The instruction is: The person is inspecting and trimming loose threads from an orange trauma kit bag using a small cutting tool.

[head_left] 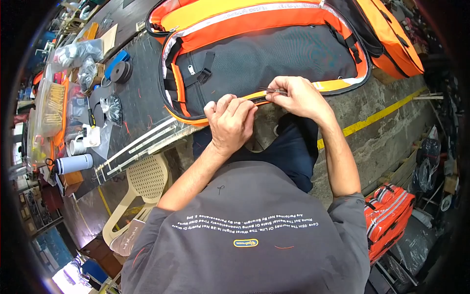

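A large orange and black bag [274,51] lies opened out in front of me, its dark lining facing up. My left hand [229,120] is closed on the near edge of the bag, fingers pinching the zipper border. Just to its right, my right hand [299,97] holds a small thin metal tool [275,90], its tip pointing left over that same border. Whether the tool is snips or tweezers I cannot make out. A black strap with a buckle [203,74] lies on the lining at the left.
On the dark table [142,93] at left are a black spool [121,72], a clear box of wooden sticks [55,105], a white mug [77,145] and a pale cylinder [74,163]. A beige plastic chair [147,179] stands beside the table. Another orange bag [389,218] sits lower right.
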The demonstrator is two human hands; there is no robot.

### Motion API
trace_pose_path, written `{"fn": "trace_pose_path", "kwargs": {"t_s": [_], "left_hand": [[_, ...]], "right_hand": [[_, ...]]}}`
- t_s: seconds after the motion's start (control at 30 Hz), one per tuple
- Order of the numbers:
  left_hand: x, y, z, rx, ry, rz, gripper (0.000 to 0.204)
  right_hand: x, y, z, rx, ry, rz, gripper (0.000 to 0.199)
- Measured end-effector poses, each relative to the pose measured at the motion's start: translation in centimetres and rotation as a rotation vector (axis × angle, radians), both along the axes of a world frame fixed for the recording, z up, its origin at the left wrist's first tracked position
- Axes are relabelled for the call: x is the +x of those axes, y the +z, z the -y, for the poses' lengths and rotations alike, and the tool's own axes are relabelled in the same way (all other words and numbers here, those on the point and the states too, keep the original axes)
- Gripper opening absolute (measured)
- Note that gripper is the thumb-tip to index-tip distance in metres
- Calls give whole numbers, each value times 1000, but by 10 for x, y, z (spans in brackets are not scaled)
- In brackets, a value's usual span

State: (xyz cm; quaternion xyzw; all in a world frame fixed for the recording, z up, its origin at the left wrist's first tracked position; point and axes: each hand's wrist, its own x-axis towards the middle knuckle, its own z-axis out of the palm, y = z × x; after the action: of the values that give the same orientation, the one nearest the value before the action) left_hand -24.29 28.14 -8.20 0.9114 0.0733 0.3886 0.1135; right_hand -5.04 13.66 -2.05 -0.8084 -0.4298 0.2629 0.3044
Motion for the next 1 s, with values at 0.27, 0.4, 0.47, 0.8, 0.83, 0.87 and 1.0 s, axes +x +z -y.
{"fn": "trace_pose_path", "kwargs": {"t_s": [0.27,0.4,0.47,0.8,0.83,0.87,1.0], "left_hand": [[0,14,2,-18,25,-49,21],[1,19,4,7,25,-73,20],[-1,22,7,1,26,-129,19],[6,13,14,-30,89,-98,16],[7,11,14,-28,89,-99,16],[7,9,15,-94,78,-77,16],[6,1,16,-200,54,-16,18]], "right_hand": [[5,5,6,170,58,199,28],[10,-10,-4,89,112,103,24],[14,-12,-6,41,139,22,24],[12,-22,5,187,149,-23,25],[11,-18,7,185,145,16,24],[9,-14,8,183,141,56,24],[7,-5,19,374,222,367,29]]}}
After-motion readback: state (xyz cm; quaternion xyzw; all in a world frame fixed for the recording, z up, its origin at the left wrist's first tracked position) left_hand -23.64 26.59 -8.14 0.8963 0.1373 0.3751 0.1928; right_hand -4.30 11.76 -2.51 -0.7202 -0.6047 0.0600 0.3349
